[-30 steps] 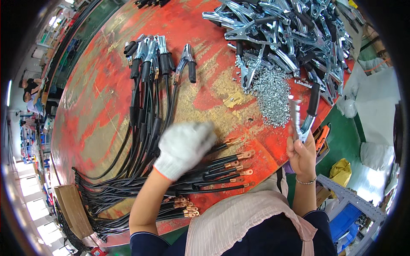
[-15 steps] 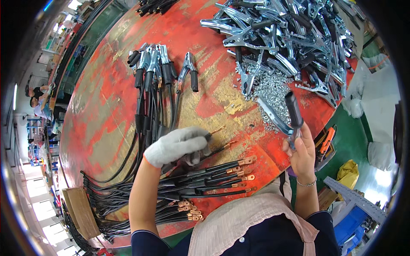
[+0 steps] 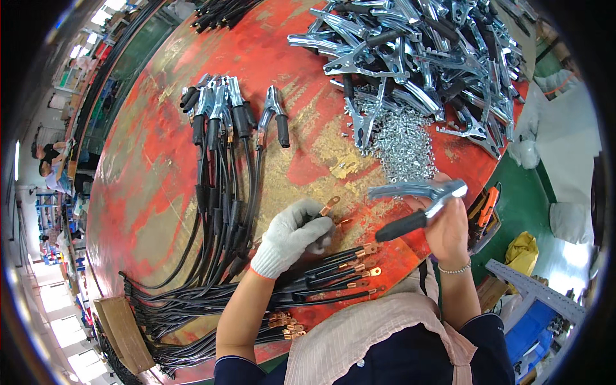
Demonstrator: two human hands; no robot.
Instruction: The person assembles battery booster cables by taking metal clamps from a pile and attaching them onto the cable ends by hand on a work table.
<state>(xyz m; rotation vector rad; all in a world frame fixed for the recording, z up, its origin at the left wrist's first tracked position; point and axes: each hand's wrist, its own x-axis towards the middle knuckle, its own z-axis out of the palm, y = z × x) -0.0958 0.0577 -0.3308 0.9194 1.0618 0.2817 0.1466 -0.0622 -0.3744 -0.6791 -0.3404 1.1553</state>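
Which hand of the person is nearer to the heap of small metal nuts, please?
Right. The right hand, holding a metal clamp, is just below the nuts in the picture; the gloved left hand is farther, to their lower left.

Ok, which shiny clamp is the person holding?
The silver clamp in the bare right hand. It's the only one held; the other clamps lie on the red table.
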